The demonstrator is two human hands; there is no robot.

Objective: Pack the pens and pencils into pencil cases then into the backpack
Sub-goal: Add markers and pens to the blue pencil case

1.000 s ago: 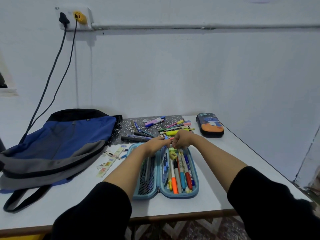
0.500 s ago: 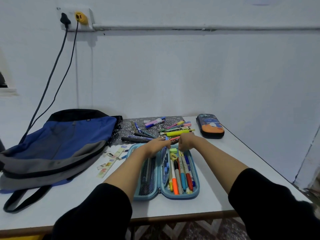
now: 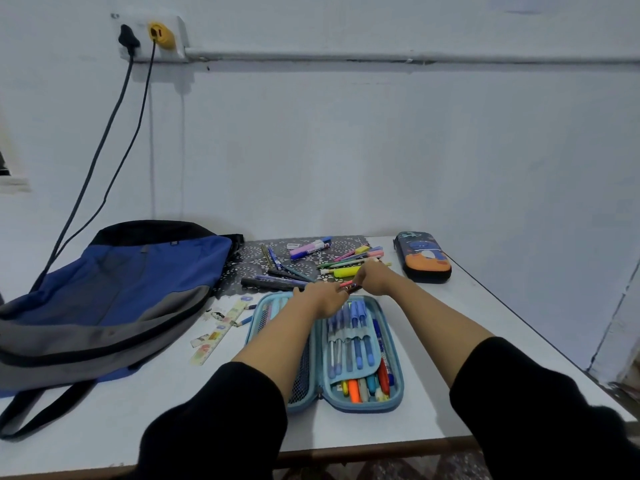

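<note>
Your left grip (image 3: 322, 296) and right grip (image 3: 373, 279) both pinch a short red-and-dark pen (image 3: 351, 287), held crosswise just beyond the open light-blue zip pencil case (image 3: 363, 407) on the white surface (image 3: 104, 427), below a pale wall (image 3: 381, 150).

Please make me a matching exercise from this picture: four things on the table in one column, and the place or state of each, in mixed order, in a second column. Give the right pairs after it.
Column one
1 backpack
2 light-blue pencil case
3 dark pencil case
4 ruler

Column two
a closed, far right
b open, pens inside
c lying flat, far left
d between the backpack and the open case

Pairs: 1-c, 2-b, 3-a, 4-d
</note>
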